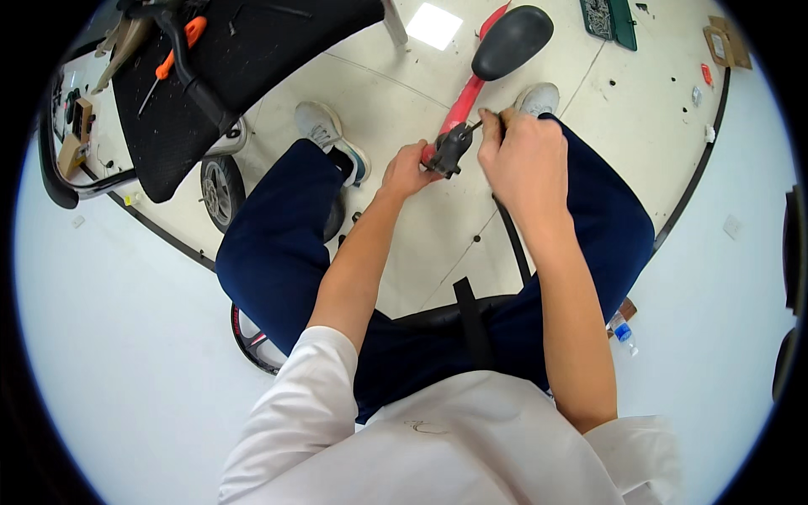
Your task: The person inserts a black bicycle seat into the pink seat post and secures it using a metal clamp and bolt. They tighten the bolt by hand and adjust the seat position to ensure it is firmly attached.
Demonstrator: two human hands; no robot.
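Observation:
Between my knees is a red frame tube [461, 105] with a black saddle [513, 42] at its far end. A dark clamp-like bracket [453, 153] sits at the tube's near end. My left hand [407, 171] is closed around the red tube beside this bracket. To the right, my right hand [526, 160] pinches a thin dark tool [476, 125], whose tip points at the bracket. Most of the tool is hidden in the fingers, so I cannot tell its exact kind or whether it touches.
A black chair seat [252, 63] at upper left carries an orange-handled screwdriver [193, 34] and a bent black tube [187, 63]. Small wheels lie on the left, one [221, 192] beside my leg. A green case [623, 29], cardboard [729, 46] and a bottle [621, 328] are right.

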